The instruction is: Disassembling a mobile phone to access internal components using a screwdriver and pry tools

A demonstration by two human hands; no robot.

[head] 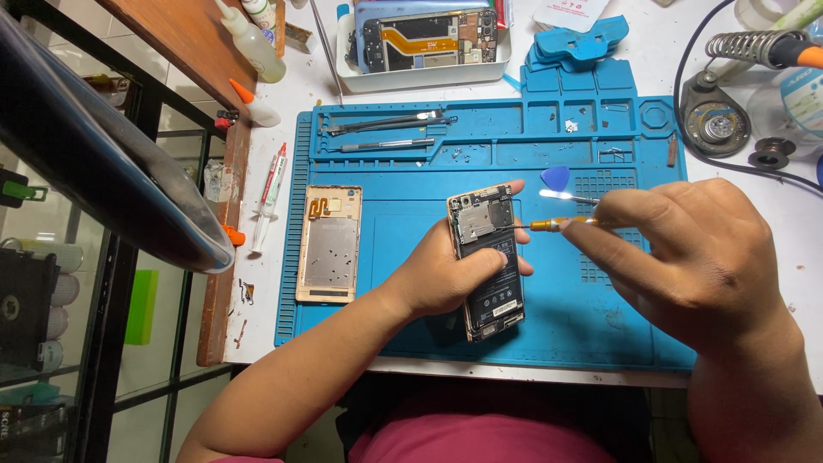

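The opened phone [486, 261], its back removed so that the black battery and metal shield show, lies near the middle of the blue work mat [403, 334], which covers most of the white bench [651, 43]. The left hand [446, 273] clamps the phone from its left side, thumb across the battery and fingertips curled over the top right edge. The right hand [686, 249], right of the phone, is closed round a thin screwdriver [557, 224] with an orange collar, whose tip meets the phone's upper right edge. A pair of metal tweezers [567, 197] lies just above the screwdriver, with a blue triangular pick [555, 177] just above that. Left of the phone, on the mat, lies the gold back cover [329, 244], inner side up. Beyond the mat's left edge lies a syringe [269, 197]. In the mat's upper trays, above the phone, rest long metal tools [386, 123]. Further above the phone a white tray [424, 77] holds another opened handset, and far to the upper right stands a soldering iron holder [729, 86]
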